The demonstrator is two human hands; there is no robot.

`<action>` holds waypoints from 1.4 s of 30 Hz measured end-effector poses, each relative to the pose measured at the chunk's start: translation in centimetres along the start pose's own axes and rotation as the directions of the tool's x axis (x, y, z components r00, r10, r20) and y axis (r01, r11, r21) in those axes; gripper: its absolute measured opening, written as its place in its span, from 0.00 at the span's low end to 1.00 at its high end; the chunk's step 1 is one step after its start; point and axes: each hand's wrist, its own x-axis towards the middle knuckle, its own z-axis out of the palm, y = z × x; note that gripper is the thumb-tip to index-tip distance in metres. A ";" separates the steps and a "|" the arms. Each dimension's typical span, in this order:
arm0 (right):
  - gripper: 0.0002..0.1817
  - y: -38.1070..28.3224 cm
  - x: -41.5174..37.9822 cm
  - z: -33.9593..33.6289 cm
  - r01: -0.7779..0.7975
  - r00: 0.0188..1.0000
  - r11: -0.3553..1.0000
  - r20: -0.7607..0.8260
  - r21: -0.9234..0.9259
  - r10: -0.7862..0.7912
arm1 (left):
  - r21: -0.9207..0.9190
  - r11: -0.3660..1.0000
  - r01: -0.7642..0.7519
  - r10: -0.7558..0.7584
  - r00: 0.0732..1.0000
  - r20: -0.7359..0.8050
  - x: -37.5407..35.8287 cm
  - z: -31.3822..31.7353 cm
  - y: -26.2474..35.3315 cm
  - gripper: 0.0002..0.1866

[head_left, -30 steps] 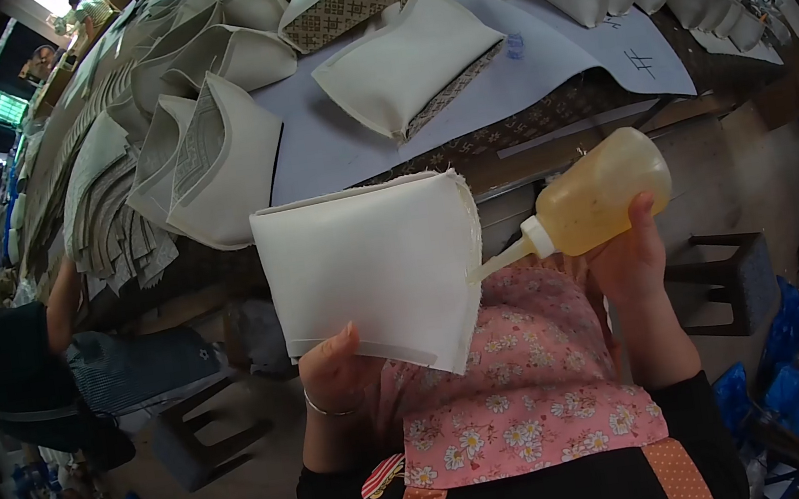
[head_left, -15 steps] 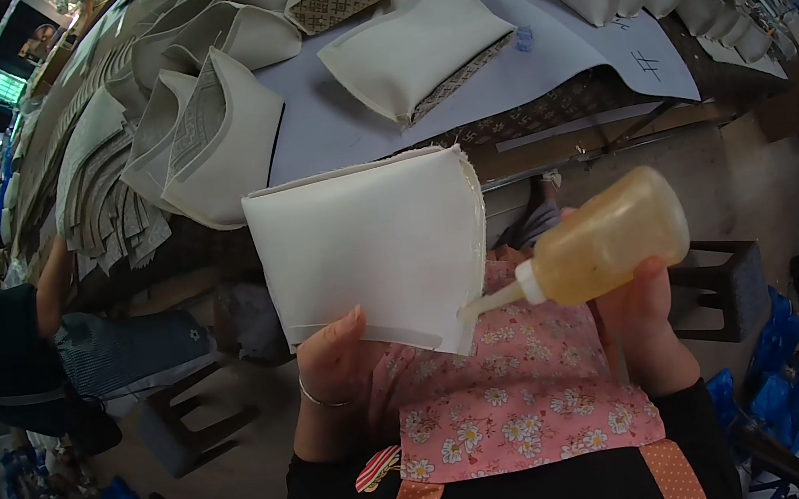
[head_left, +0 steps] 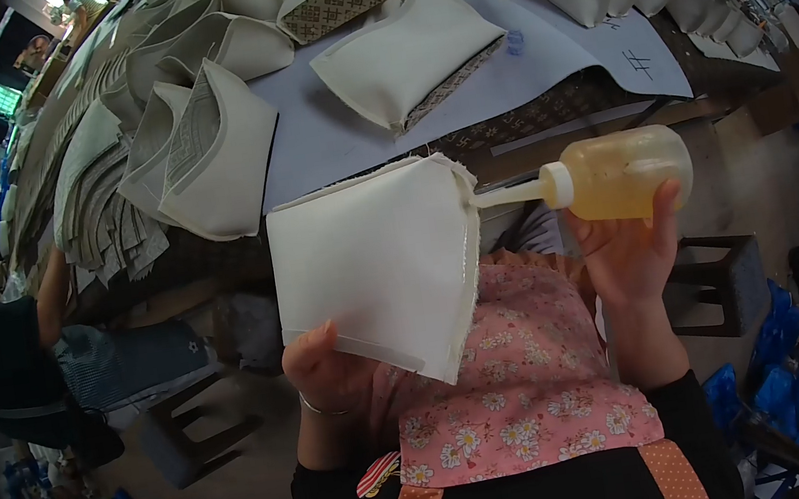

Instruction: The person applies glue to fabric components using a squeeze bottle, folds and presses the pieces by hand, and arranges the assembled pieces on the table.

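My left hand grips the lower left edge of a folded white piece, thumb on its front face and the other fingers hidden behind. Its right edge is raw and shows a glossy line. Around a clear squeeze bottle of amber liquid, my right hand is closed from below. The bottle lies nearly level, its thin white nozzle pointing left, with the tip at the upper right corner of the white piece.
On the table, a white sheet bears a cream pouch. More pouches and fanned grey pieces lie beside it. Another person is at the left. Stools stand on both sides.
The bottle has risen and levelled, its nozzle tip passing from the lower right corner of the white piece to the upper right one. The white piece has shifted slightly and tilted.
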 end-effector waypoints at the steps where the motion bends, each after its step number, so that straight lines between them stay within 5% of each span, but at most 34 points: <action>1: 0.36 0.2 0.2 0.2 0.054 0.998 0.998 -0.033 -0.024 -0.055 | 0.014 1.000 -0.003 0.003 1.000 -0.013 0.0 0.0 0.0 0.33; 14: 0.38 1.3 0.6 -0.5 0.235 0.972 0.969 0.042 -0.081 -0.232 | -0.031 0.999 0.013 -0.016 0.996 -0.093 0.1 0.6 -0.3 0.37; 21: 0.39 1.3 0.2 -1.0 0.217 0.976 0.970 0.041 -0.108 -0.214 | 0.019 1.000 0.001 -0.001 1.000 -0.017 0.2 0.3 -0.3 0.36; 30: 0.40 1.0 -1.2 -1.3 0.106 0.988 0.993 0.121 -0.057 -0.099 | 0.046 0.999 -0.007 0.013 0.989 -0.150 0.0 0.7 -0.2 0.35; 32: 0.41 1.0 -1.7 -1.2 0.075 0.987 0.996 0.143 -0.050 -0.067 | 0.066 0.998 -0.004 0.008 0.999 -0.053 0.2 0.0 -0.2 0.36; 35: 0.42 0.9 -2.3 -0.7 0.043 0.981 0.984 0.193 -0.173 -0.009 | 0.047 0.999 0.007 -0.002 0.994 -0.110 0.2 0.4 -0.2 0.36; 39: 0.37 0.7 -2.2 -0.2 -0.175 0.974 0.978 0.166 0.113 0.155 | -0.100 0.994 0.045 -0.036 0.996 0.085 0.5 1.5 -0.3 0.38; 41: 0.36 0.3 -1.6 0.1 -0.268 0.962 0.926 0.126 0.267 0.242 | 0.225 0.974 -0.029 0.015 0.998 0.062 -0.5 1.6 -0.4 0.41; 42: 0.34 0.0 -1.2 0.2 -0.309 0.949 0.886 0.170 0.347 0.265 | 0.225 0.974 -0.037 0.022 0.998 0.066 -0.7 1.9 -0.3 0.41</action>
